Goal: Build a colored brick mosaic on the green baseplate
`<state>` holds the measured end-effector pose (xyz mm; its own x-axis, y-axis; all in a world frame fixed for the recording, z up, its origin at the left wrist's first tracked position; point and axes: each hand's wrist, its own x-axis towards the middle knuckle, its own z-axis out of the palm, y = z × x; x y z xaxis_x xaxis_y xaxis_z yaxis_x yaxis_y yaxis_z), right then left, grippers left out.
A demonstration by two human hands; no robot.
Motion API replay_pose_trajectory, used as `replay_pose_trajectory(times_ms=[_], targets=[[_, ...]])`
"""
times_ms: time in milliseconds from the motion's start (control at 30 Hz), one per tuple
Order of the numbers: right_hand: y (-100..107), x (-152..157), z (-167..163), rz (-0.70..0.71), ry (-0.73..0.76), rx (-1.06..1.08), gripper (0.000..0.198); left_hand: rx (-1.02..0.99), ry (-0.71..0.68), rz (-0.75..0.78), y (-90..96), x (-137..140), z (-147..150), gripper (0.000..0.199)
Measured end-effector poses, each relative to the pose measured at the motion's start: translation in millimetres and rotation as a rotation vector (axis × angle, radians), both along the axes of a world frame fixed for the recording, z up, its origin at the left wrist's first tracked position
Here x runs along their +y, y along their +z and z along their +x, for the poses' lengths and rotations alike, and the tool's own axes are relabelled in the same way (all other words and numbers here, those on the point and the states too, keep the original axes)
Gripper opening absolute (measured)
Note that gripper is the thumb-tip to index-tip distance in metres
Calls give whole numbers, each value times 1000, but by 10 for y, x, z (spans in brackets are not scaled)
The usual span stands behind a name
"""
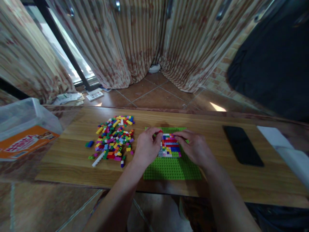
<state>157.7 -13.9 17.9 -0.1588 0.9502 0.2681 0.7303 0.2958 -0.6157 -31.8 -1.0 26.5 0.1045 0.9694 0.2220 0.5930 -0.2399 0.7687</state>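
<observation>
A green studded baseplate (172, 170) lies on the wooden table, with a patch of multicoloured toy bricks (171, 146) built up on its middle. At the patch's upper left corner, my left hand (148, 145) is closed, and a small red brick (160, 131) shows at its thumb and fingertips. My right hand (194, 145) touches the patch's upper right edge with its fingers pinched together. Whatever those fingertips hold, if anything, is hidden.
Loose bricks (114, 138) are heaped left of the baseplate. A clear plastic tub (26, 129) with an orange label stands at the far left. To the right lie a black phone-like slab (242, 145) and white paper (275, 137). Curtains (140, 42) hang beyond the table.
</observation>
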Motion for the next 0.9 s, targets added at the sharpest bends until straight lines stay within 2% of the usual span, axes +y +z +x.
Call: replay_pose_trajectory(times_ms=[233,433,667,900], targets=[[-16,-9,-7,-24,-64,82,24,-5,0,-14,15,-2,0,16],[-74,9,-8,-87,-182,244,24,-5,-6,-27,8,-3,-4,16],[-152,63,31,-150,-254,410,26,-1,-7,-12,9,-1,-17,16],[-177,70,-24,-245,-234,512,27,7,5,-15,25,-2,-10,16]])
